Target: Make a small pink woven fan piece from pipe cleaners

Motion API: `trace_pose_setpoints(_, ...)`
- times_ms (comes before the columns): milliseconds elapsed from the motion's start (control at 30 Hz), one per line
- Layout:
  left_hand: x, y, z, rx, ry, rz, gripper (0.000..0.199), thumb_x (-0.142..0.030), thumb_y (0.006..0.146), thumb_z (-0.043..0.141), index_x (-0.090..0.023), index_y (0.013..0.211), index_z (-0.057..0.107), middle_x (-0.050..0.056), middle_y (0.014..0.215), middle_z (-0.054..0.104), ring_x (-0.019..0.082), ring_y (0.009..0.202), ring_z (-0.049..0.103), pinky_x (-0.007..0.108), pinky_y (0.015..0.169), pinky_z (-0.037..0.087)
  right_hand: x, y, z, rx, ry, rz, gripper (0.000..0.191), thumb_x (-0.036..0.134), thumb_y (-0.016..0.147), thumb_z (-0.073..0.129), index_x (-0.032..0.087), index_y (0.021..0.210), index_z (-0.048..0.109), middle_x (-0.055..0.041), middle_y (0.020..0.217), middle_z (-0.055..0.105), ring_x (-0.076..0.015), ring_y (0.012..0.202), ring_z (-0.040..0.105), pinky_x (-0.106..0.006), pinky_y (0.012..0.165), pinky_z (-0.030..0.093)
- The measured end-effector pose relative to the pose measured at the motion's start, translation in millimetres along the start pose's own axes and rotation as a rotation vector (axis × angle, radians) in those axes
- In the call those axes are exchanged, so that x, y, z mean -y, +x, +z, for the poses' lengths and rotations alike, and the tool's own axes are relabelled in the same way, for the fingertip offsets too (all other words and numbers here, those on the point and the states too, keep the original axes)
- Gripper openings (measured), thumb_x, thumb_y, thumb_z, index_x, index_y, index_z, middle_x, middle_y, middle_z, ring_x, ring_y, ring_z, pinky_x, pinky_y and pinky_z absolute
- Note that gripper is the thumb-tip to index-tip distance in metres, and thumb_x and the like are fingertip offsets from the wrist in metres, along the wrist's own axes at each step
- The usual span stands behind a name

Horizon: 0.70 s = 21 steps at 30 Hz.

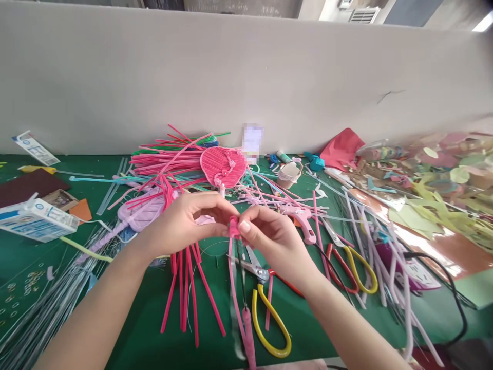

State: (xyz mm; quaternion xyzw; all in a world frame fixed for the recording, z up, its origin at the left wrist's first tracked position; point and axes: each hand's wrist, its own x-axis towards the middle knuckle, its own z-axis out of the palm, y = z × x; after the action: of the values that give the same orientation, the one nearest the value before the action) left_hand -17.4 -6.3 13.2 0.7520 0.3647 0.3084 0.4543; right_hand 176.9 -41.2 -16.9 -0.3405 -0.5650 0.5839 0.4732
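Note:
My left hand [196, 218] and my right hand [267, 239] meet at the middle, thumbs and fingertips closed on a small pink wound piece [233, 226]. A flat pink strip [233, 288] hangs from it beside a thin dark wire [241, 277]. Lower down, the wire enters a pink wrapped stem [248, 334]. Behind my right wrist lie scissors with yellow and red handles [271, 313], blades apart. Left of them, several dark pink pipe cleaners [187, 293] spread over the table. The fingertips partly hide the wound piece.
A red heart-like fan shape [223, 167] stands behind my hands. To the right are a pink glue gun [304, 221], second scissors [352, 267], a paper cup [288, 174] and paper scraps [442, 190]. A milk carton [38, 218] and wires [57, 308] lie left.

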Motion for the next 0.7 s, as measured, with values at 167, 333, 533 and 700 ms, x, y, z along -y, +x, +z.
trace_pose_setpoints(167,14,-2,-9.1,0.018,-0.214,-0.224,0.026,-0.032,0.077,0.083,-0.021,0.1,0.077,0.006,0.099,0.08,0.024,0.095,0.075,0.033,0.084,0.06,-1,7,-10,0.12,-0.32,-0.057,0.017,0.036,0.093,0.063,0.021,0.095,0.07,-0.0018,0.092,0.072,-0.014,0.08,0.065,-0.026,0.07,0.05)
trace_pose_setpoints(333,12,-3,-11.3,0.021,-0.333,-0.435,0.028,-0.044,0.087,0.072,-0.02,0.1,0.079,0.008,0.09,0.081,0.022,0.082,0.076,0.03,0.073,0.062,-1,9,-15,0.163,-0.57,-0.169,0.014,0.022,0.095,0.06,0.021,0.103,0.072,-0.0031,0.1,0.073,-0.0143,0.091,0.067,-0.027,0.079,0.052)
trace_pose_setpoints(533,1,-1,-8.3,-0.059,-0.078,-0.528,0.034,-0.044,0.068,0.087,-0.019,0.09,0.079,0.004,0.08,0.082,0.021,0.076,0.076,0.026,0.069,0.061,-2,10,-9,0.176,-0.631,-0.169,0.014,0.022,0.095,0.06,0.022,0.101,0.073,-0.0023,0.098,0.073,-0.0141,0.086,0.067,-0.028,0.077,0.052)
trace_pose_setpoints(700,12,-4,-8.9,-0.057,-0.182,-0.53,0.033,-0.042,0.067,0.089,-0.019,0.089,0.079,0.003,0.076,0.082,0.019,0.072,0.077,0.022,0.065,0.062,1,5,-24,0.141,-0.461,0.037,0.024,0.038,0.094,0.062,0.023,0.112,0.069,-0.0022,0.101,0.075,-0.0162,0.085,0.071,-0.029,0.076,0.055)
